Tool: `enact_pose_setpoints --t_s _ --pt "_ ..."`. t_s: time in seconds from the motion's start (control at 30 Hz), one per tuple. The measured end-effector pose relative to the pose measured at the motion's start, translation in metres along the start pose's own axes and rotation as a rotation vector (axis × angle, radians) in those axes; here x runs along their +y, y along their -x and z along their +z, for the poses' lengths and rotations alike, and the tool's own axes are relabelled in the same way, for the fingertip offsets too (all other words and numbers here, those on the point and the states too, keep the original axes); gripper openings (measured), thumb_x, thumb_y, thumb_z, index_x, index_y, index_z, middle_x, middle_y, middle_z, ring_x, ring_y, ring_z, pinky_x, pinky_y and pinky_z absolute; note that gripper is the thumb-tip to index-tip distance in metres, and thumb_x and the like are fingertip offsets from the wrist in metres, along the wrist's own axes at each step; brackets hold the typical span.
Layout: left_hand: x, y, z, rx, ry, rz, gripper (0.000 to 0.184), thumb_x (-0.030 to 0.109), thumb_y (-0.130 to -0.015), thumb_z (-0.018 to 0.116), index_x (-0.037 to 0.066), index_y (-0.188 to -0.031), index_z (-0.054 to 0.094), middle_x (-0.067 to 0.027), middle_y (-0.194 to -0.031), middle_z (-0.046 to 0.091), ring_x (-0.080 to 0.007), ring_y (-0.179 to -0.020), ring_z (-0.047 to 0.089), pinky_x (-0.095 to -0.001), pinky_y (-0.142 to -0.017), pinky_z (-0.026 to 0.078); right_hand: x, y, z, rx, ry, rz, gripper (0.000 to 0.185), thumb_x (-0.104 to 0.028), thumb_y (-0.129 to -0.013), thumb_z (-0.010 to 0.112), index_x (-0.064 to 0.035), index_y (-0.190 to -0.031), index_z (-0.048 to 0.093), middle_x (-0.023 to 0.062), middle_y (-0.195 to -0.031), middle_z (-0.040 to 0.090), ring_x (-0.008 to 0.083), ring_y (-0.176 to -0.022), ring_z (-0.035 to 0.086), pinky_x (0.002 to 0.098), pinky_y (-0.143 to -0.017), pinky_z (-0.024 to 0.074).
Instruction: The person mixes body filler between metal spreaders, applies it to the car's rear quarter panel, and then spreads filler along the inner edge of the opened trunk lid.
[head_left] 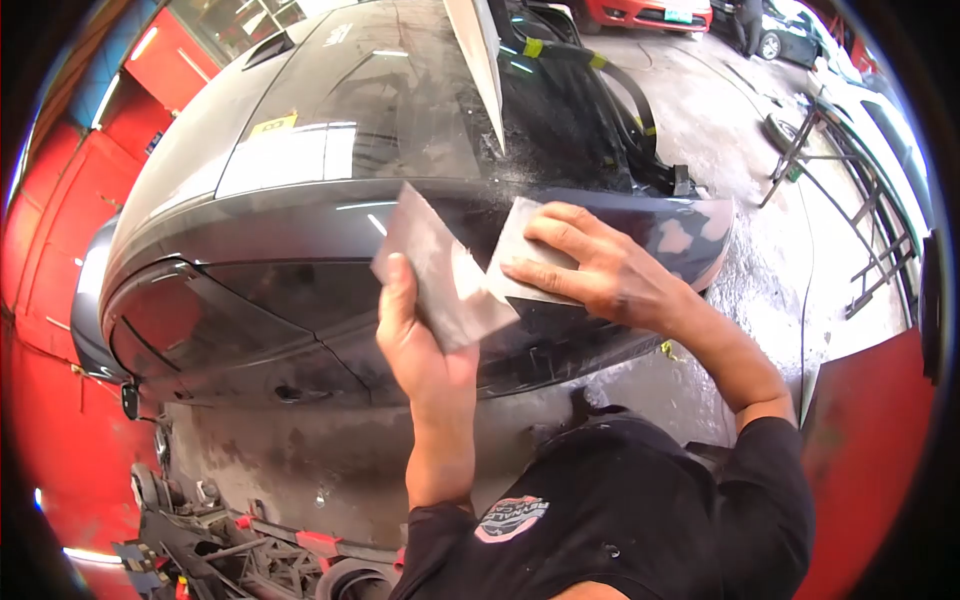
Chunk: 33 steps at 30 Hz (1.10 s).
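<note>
My left hand (425,345) holds a flat, greyish-brown rectangular plate (440,270) from below, the thumb lying over its face. In my right hand (600,265) is a lighter grey, thin flat piece (520,250), gripped with the fingers spread over it. One edge of this piece meets or overlaps the right edge of the plate. Both hands are above the side of a dark car (270,235), whose rear panel shows pale patches (675,236). What the underside of each flat piece looks like is hidden.
A pale pointed panel (478,60) rises from the car's rear. Metal parts (260,560) lie at the lower left. A metal stand (850,190), a tyre (785,135) and a red car (640,12) are at the right and back. A person's legs (747,28) show there.
</note>
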<state>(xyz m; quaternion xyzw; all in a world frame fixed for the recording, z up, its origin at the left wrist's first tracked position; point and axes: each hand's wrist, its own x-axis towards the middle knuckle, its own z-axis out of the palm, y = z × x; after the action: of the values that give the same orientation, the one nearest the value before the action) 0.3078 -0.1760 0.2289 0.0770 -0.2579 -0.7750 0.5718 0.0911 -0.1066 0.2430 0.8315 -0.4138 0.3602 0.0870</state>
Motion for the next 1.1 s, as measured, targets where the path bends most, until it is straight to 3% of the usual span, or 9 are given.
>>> enact_pose_setpoints --t_s 0.1,0.17,0.37,0.6,0.67,0.77,0.87,0.97,1.1 --pt "0.015 0.007 0.014 0.065 -0.231 0.217 0.037 0.029 -0.108 0.058 0.000 -0.131 0.058 -0.0101 -0.120 0.067 -0.0216 -0.108 0.068 -0.0397 -0.095 0.056 0.002 0.009 0.006 0.069 -0.017 0.047 0.058 0.009 -0.076 0.062 -0.0011 -0.133 0.065 0.0221 -0.128 0.060 0.0420 -0.120 0.061 0.0443 -0.103 0.0521" --pt "0.018 0.002 0.005 0.176 -0.277 0.251 0.041 0.031 -0.108 0.056 0.000 -0.135 0.055 -0.0114 -0.123 0.066 -0.0233 -0.110 0.067 -0.0412 -0.096 0.056 -0.008 0.004 -0.009 0.286 -0.272 0.256 0.050 0.009 -0.090 0.053 -0.0039 -0.138 0.060 0.0152 -0.124 0.065 0.0305 -0.117 0.064 0.0386 -0.102 0.0511" --pt "-0.031 0.028 -0.022 0.063 -0.176 -0.051 0.055 0.035 -0.109 0.052 0.003 -0.153 0.041 -0.0167 -0.147 0.054 -0.0268 -0.121 0.063 -0.0438 -0.102 0.053 0.010 0.016 -0.004 0.520 -1.315 0.707 0.045 -0.011 -0.099 0.061 -0.0008 -0.143 0.054 0.0053 -0.125 0.067 0.0124 -0.110 0.062 0.0288 -0.094 0.0496" --pt "-0.127 0.054 0.000 -0.040 -0.262 -0.208 0.066 0.041 -0.109 0.050 0.000 -0.158 0.033 -0.0151 -0.156 0.046 -0.0243 -0.127 0.059 -0.0414 -0.104 0.051 0.043 0.060 0.009 0.826 -1.846 0.749 0.035 -0.013 -0.103 0.059 0.0002 -0.135 0.059 0.0069 -0.123 0.070 0.0196 -0.111 0.068 0.0355 -0.098 0.0526" --pt "-0.149 0.053 0.008 -0.112 -0.307 -0.204 0.064 0.040 -0.110 0.049 -0.004 -0.155 0.036 -0.0142 -0.152 0.050 -0.0241 -0.130 0.057 -0.0399 -0.107 0.048 0.065 0.086 0.004 0.922 -1.822 0.713 0.032 -0.012 -0.102 0.060 0.0011 -0.131 0.061 0.0089 -0.121 0.071 0.0221 -0.110 0.069 0.0362 -0.098 0.0533" --pt "-0.176 0.038 0.027 0.201 -0.404 -0.122 0.053 0.038 -0.111 0.047 0.005 -0.152 0.043 -0.0117 -0.148 0.055 -0.0246 -0.129 0.057 -0.0426 -0.106 0.050 0.078 0.122 -0.033 0.906 -1.740 0.712 0.036 -0.012 -0.098 0.064 0.0030 -0.131 0.061 0.0103 -0.120 0.070 0.0212 -0.109 0.068 0.0355 -0.097 0.0518" --pt "-0.196 0.014 0.045 0.276 -0.325 -0.112 0.047 0.035 -0.110 0.050 0.004 -0.145 0.049 -0.0090 -0.139 0.061 -0.0240 -0.125 0.060 -0.0422 -0.104 0.052 0.089 0.162 -0.057 0.620 -1.131 0.745 0.037 -0.003 -0.095 0.064 0.0041 -0.131 0.063 0.0135 -0.122 0.070 0.0265 -0.110 0.069 0.0384 -0.096 0.0527" --pt "-0.222 -0.005 0.041 0.300 -0.250 -0.108 0.039 0.032 -0.109 0.055 0.005 -0.136 0.057 -0.0084 -0.128 0.066 -0.0218 -0.116 0.065 -0.0387 -0.100 0.054 0.101 0.173 -0.064 0.604 -0.621 0.183 0.047 0.007 -0.085 0.065 0.0018 -0.132 0.064 0.0184 -0.122 0.069 0.0349 -0.110 0.068 0.0422 -0.094 0.0543" --pt "-0.245 -0.006 0.055 0.239 -0.286 -0.132 0.043 0.034 -0.108 0.057 0.003 -0.137 0.054 -0.0090 -0.126 0.066 -0.0220 -0.115 0.065 -0.0392 -0.100 0.052 0.107 0.190 -0.070 0.391 -0.382 0.052 0.050 -0.002 -0.087 0.069 -0.0022 -0.136 0.062 0.0270 -0.131 0.063 0.0443 -0.114 0.067 0.0481 -0.094 0.0556"
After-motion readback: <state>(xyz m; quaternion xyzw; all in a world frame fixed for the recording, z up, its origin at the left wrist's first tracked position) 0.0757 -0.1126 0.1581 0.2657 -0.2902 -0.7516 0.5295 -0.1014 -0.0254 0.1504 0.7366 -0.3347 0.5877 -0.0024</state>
